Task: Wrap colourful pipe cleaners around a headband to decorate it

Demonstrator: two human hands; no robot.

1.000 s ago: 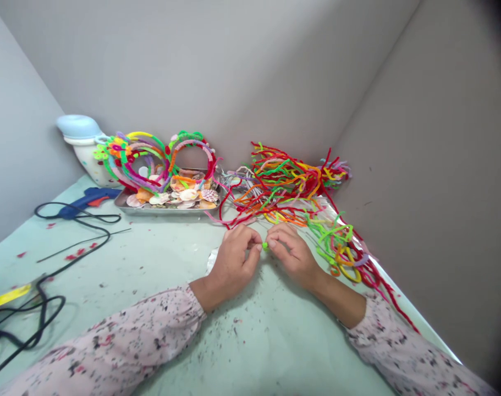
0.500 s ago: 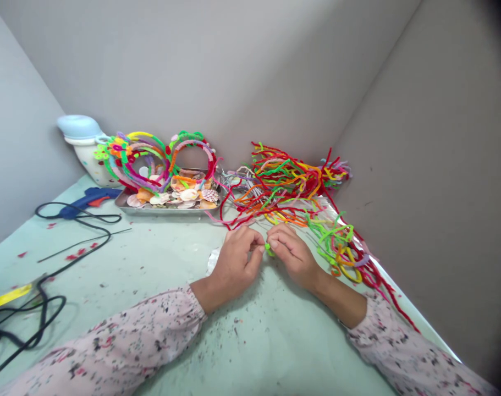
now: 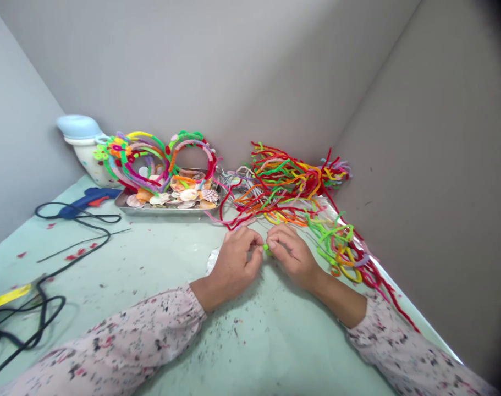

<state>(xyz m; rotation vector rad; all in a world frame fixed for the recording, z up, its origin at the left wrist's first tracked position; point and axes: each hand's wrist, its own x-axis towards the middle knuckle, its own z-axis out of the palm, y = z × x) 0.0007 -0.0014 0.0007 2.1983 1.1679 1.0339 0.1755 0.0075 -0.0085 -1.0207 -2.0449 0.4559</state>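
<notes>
Grey walls (image 3: 234, 66) back the pale green worktop (image 3: 275, 341). Between both hands' fingertips, the small bright-green fuzzy piece (image 3: 266, 247) has shifted slightly left, pinched by the right hand (image 3: 293, 256); whether the left hand (image 3: 236, 264) grips it, I cannot tell.

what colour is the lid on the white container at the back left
The lid is light blue, best seen in the head view.

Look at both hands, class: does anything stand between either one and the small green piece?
Nothing visible does. The green piece sits at the fingertips between the left hand and right hand; the fuzzy wires lie beyond and to the right.
</notes>
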